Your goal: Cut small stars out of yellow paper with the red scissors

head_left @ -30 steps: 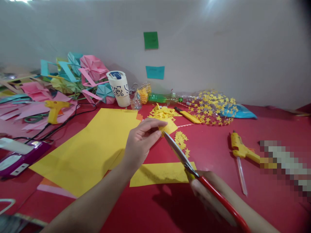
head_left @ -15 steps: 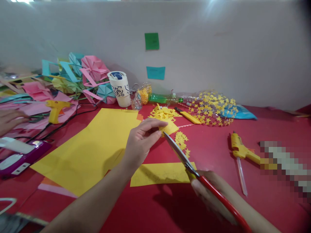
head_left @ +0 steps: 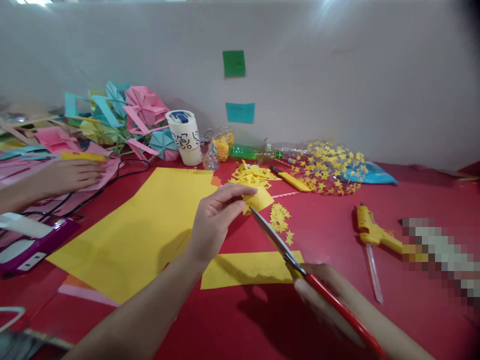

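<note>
My left hand point(head_left: 213, 220) pinches a small piece of yellow paper point(head_left: 261, 199) between thumb and fingers. In my right hand point(head_left: 318, 287) is a pair of red-handled scissors point(head_left: 277, 240), its blade tips at the near edge of that piece. Small cut yellow stars point(head_left: 279, 218) lie on the table just right of the blades. Beneath the scissors rests a yellow paper strip point(head_left: 243, 270) with faint drawn marks. Behind my left hand is a heap of yellow paper scraps and stars point(head_left: 253, 174).
Large yellow sheets point(head_left: 150, 220) cover the left. Another person's hand point(head_left: 71, 175) is on a yellow glue gun point(head_left: 84, 156) near a purple power strip point(head_left: 37, 250). A second glue gun point(head_left: 369, 230) lies right. A cup point(head_left: 185, 140), box cutter point(head_left: 292, 181) and star-covered plastic bottle point(head_left: 330, 167) stand behind.
The other person's hand has reached right onto the left glue gun. My left hand and the paper piece have shifted slightly left, and the scissor tips with them.
</note>
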A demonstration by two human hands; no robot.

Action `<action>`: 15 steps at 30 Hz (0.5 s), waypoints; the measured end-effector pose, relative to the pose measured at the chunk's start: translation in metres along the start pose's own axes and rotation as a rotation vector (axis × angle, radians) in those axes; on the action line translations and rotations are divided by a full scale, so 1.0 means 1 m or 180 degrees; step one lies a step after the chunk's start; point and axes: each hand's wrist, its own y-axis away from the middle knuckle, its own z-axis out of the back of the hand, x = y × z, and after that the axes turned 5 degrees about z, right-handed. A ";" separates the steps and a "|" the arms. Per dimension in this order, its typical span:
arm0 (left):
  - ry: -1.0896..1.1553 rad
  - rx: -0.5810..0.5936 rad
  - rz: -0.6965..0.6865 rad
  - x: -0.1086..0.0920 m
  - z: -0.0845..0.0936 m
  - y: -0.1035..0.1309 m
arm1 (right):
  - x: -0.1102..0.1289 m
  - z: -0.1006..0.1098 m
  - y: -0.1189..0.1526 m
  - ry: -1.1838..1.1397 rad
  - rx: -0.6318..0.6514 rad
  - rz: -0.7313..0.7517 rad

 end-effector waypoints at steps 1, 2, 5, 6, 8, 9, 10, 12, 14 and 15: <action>0.0017 -0.0021 -0.0003 0.000 0.000 0.000 | 0.000 0.001 0.000 0.0010 0.0039 0.0020; 0.0042 -0.0043 -0.0002 0.000 0.000 -0.001 | 0.000 0.001 0.000 0.0015 0.0079 0.0036; 0.0189 -0.0057 0.0071 0.002 -0.001 -0.002 | 0.001 0.004 0.000 -0.0004 0.0144 0.0043; 0.0247 -0.0059 0.0106 0.003 -0.001 -0.002 | 0.002 0.005 0.001 -0.0016 0.0160 0.0050; 0.0324 -0.0048 0.0184 0.004 0.000 -0.002 | 0.003 0.007 0.001 -0.0053 0.0226 0.0097; 0.0338 -0.0040 0.0216 0.004 0.000 -0.001 | 0.004 0.007 0.002 -0.0081 0.0266 0.0113; 0.0339 -0.0030 0.0239 0.004 0.000 -0.001 | 0.004 0.008 0.002 -0.0107 0.0293 0.0117; 0.0330 -0.0005 0.0240 0.004 0.001 -0.001 | 0.003 0.008 0.001 -0.0127 0.0296 0.0150; 0.0322 0.0030 0.0204 0.004 0.001 -0.001 | -0.001 0.008 0.000 -0.0115 0.0311 0.0248; 0.0319 0.0056 0.0179 0.004 0.001 -0.001 | -0.003 0.008 0.000 -0.0108 0.0326 0.0303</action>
